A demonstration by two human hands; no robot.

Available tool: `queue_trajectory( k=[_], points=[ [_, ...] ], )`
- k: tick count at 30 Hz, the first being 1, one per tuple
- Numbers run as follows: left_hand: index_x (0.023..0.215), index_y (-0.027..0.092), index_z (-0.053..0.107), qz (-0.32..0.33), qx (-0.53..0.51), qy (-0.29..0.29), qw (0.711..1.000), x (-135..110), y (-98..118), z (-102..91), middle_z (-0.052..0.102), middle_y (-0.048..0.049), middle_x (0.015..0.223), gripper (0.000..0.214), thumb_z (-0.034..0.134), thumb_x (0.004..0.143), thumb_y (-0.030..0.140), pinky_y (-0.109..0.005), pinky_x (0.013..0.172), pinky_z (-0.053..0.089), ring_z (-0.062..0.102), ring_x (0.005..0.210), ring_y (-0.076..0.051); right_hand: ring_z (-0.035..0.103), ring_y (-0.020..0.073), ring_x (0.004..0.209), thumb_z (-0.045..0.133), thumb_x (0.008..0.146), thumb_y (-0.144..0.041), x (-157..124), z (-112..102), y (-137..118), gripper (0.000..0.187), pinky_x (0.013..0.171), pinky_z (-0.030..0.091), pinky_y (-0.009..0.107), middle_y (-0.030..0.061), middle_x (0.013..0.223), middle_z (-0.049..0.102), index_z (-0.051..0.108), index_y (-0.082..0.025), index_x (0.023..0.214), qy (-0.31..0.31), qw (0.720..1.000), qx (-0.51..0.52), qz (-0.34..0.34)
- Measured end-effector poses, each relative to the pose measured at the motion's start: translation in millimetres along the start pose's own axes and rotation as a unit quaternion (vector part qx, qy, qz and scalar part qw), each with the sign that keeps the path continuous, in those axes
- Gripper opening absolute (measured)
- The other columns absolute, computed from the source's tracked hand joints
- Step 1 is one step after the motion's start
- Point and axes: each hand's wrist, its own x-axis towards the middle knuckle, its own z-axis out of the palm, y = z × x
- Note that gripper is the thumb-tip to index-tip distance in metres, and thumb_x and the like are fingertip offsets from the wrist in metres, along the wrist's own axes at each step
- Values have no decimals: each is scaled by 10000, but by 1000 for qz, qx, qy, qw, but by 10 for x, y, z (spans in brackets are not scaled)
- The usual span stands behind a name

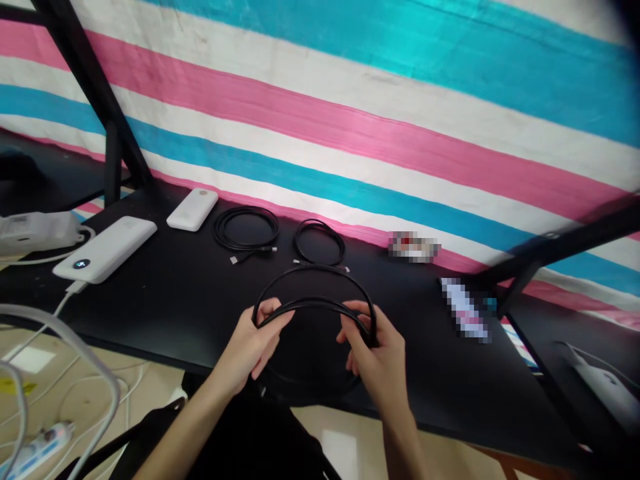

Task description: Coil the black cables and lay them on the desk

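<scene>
Between my two hands, a black cable (315, 303) is bent into loose loops above the front of the black table (190, 313). My left hand (257, 340) pinches the left side of the loops, thumb on top. On the opposite side, my right hand (373, 337) has its fingers closed around the bundled strands. One small cable end shows below my left hand; the lower part of the loop is dim against the dark table edge. Behind the hands lie two more black cables, a larger coil (246, 229) and a smaller coil (320, 241), their plugs showing.
Two white power banks (105, 250) (193, 209) lie at the left, the nearer with a white cable plugged in. A blurred packet (465, 310) and a blurred small item (413, 247) lie right. Black frame bars (95, 87) flank the striped sheet (350, 133). A power strip (40, 447) sits lower left.
</scene>
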Motion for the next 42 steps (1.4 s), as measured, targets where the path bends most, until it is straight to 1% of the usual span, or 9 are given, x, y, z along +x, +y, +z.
queue_trajectory(
  k=[6,10,16,20,24,29,33,37,42],
  points=[
    [1178,226,488,240,195,174,935,0,-93,-28,594,46,683,467,601,725,214,-161,478,469,599,504,-87,404,66,273,550,805,-369,-18,-13,93,338,287,282,163,-57,356,419,472,-183,534,-53,998,-30,23],
    [1111,240,612,333,357,88,868,17,-124,-59,676,-15,1024,425,443,750,93,-249,812,499,651,876,-148,443,76,326,556,786,-303,-30,9,73,249,326,333,170,-46,408,468,532,-176,573,-69,996,-49,-4],
    [914,198,664,236,315,38,919,81,-23,53,709,13,859,345,414,727,52,-223,753,493,656,788,-134,471,88,448,652,727,-316,-10,-10,-13,199,418,398,190,-27,565,559,657,-184,876,-55,993,-63,-85],
    [836,192,654,197,253,39,946,97,46,120,689,11,812,199,503,736,110,-205,682,469,634,742,-129,509,110,511,656,731,-328,10,-109,6,172,459,416,210,1,607,590,694,-188,823,-75,994,-5,-74],
    [1086,234,572,156,290,-4,944,14,97,54,650,2,778,311,563,776,255,-276,708,458,606,726,-156,344,64,359,663,739,-342,5,-272,75,192,338,278,187,-41,434,431,729,-192,841,-84,990,105,-42],
    [1290,288,402,232,314,78,917,-168,-9,-171,530,-80,1193,663,673,693,389,-441,975,305,467,1129,-273,93,23,309,633,776,-387,22,-423,-5,201,310,104,163,-106,369,215,729,-256,895,-17,952,291,-91],
    [1341,243,327,256,206,153,932,-161,-227,-275,465,-113,1266,730,616,717,486,-457,1007,257,418,1183,-286,58,20,299,615,798,-387,61,-434,-82,191,303,85,170,-113,391,172,727,-248,864,14,938,325,-123],
    [1339,193,312,154,21,224,962,-44,-443,-220,483,-140,1237,737,568,740,537,-423,963,333,481,1118,-261,31,25,315,605,808,-393,81,-367,-128,197,307,79,176,-115,420,161,715,-257,898,59,925,353,-132],
    [1353,138,270,-19,-208,137,968,67,-668,-76,551,-182,1136,1039,695,537,619,-457,910,375,570,985,-306,20,32,324,590,824,-383,45,-283,-185,194,317,73,190,-116,427,131,709,-259,913,87,914,370,-141]
  ],
)
